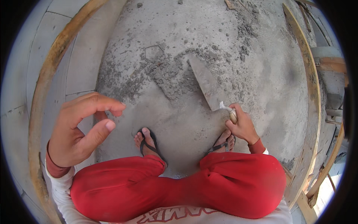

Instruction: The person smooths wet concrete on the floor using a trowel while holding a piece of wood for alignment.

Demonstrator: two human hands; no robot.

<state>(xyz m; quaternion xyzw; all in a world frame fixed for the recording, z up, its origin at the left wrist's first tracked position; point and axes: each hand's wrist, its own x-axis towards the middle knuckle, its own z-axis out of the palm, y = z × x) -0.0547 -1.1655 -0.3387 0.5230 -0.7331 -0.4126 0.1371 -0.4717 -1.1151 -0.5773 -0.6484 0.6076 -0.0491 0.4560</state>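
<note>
My right hand (243, 125) is closed round the pale handle of a trowel (207, 84), whose long grey blade points up and to the left. The blade's far end rests by a patch of loose wet mortar (167, 76) on the floor. A bit of white material is wrapped at the neck between blade and handle. My left hand (84, 125) is raised at the left, its fingers curved and the thumb apart from them, with nothing between them.
Grey cement floor (175, 119) lies under my sandalled feet. A bent-looking wooden plank (48, 74) stands before a block wall (84, 56) at the left. Another plank (311, 89) borders the right, with timber pieces (332, 65) beyond it. Mortar crumbs (246, 33) lie scattered farther off.
</note>
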